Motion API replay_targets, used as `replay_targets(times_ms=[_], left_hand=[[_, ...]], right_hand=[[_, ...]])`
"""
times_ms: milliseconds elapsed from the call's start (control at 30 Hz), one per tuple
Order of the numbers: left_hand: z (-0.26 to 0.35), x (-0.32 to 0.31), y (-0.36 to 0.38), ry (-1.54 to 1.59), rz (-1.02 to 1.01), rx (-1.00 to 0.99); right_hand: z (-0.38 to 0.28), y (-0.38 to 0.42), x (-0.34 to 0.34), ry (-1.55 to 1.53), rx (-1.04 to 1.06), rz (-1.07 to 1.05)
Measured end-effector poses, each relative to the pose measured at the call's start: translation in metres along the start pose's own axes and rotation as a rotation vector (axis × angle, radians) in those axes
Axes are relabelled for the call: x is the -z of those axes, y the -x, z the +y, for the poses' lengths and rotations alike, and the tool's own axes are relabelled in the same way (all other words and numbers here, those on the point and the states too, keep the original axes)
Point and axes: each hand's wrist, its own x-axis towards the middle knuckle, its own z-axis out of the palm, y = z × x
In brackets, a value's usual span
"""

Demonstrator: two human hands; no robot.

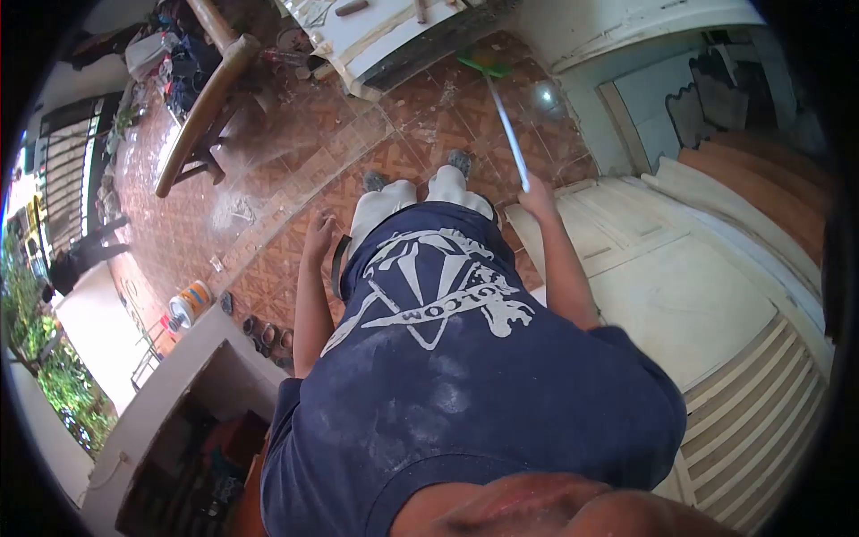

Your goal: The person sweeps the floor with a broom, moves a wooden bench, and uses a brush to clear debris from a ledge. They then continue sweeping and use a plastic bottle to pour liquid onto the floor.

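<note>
My right hand [539,200] is wrapped round the top end of a broom's pale blue handle [508,130]. The green broom head [484,63] rests on the tiled floor [429,121], near the base of a white-topped table [394,40]. My left hand [319,236] hangs beside my hip, with its fingers loosely curled and apart and nothing visible in them. Between the arms is my dusty navy T-shirt [429,376], above light trousers [385,204] and dark shoes.
Pale dust and debris [234,213] lie on the floor at left. A wooden bench [201,116] stands at upper left. Along the right lean cream door panels [671,277], one louvred. At lower left are a bucket [190,301], several sandals [268,335] and an open cabinet [201,385].
</note>
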Motion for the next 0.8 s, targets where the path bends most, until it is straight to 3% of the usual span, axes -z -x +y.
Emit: replay_targets(times_ms=[67,133,233,267,300,367,433,500,600,700,800], left_hand=[[-0.008,-0.002,0.004,-0.009,0.016,-0.004],[-0.03,-0.007,0.014,0.053,0.092,0.108],[-0.098,-0.013,0.016,0.033,0.008,0.19],[-0.098,-0.022,0.027,0.13,0.096,0.322],[-0.095,-0.024,0.038,0.136,0.098,0.331],[-0.088,-0.028,0.056,0.187,-0.064,0.372],[-0.118,-0.03,0.057,0.221,-0.064,0.36],[-0.115,-0.033,0.056,0.161,0.081,0.335],[-0.099,-0.042,0.058,0.27,0.189,0.362],[-0.071,-0.046,0.067,0.212,0.16,0.314],[-0.106,-0.054,0.058,0.241,0.077,0.309]], right_hand=[[0.006,0.034,0.016,-0.052,-0.003,-0.01],[0.004,0.058,0.032,0.085,-0.079,0.061],[0.001,0.022,0.031,0.152,-0.129,0.075],[-0.007,0.003,0.032,0.191,-0.101,0.043],[-0.016,-0.015,0.034,0.23,-0.074,0.011],[-0.037,-0.042,0.029,0.334,-0.021,-0.079],[-0.049,-0.041,0.016,0.374,0.034,-0.126],[-0.053,-0.036,0.014,0.41,0.087,-0.16],[-0.029,0.007,0.021,0.155,0.058,-0.098],[-0.015,0.047,0.044,0.105,0.07,-0.05],[-0.016,0.044,0.046,0.205,0.019,-0.013]])
